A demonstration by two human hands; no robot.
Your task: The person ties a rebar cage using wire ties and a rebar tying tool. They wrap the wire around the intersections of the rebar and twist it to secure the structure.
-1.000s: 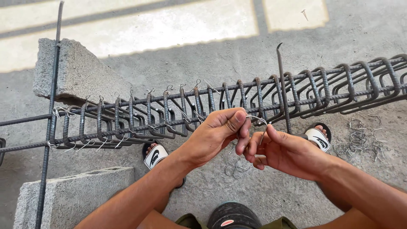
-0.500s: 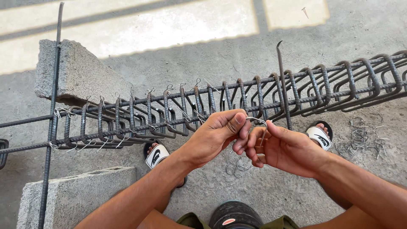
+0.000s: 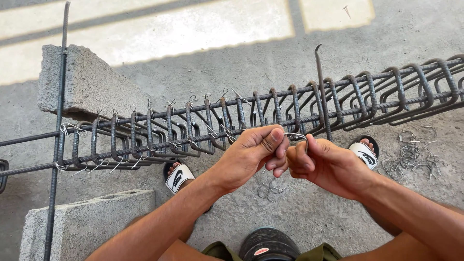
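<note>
Both my hands, left (image 3: 249, 157) and right (image 3: 328, 164), pinch a thin wire loop (image 3: 296, 137) in a tight grip beside the rebar cage (image 3: 232, 121).

We see rebar cage (image 3: 241, 121) blocking ahead, upright bar (image 3: 323, 96) beside hands; open floor (image 3: 299, 212) below, concrete blocks (image 3: 87, 87) left.

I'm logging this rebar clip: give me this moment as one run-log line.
left hand: pinching tie wire | right hand: gripping same wire | rebar cage: on concrete blocks | spare wires: on ground
</note>
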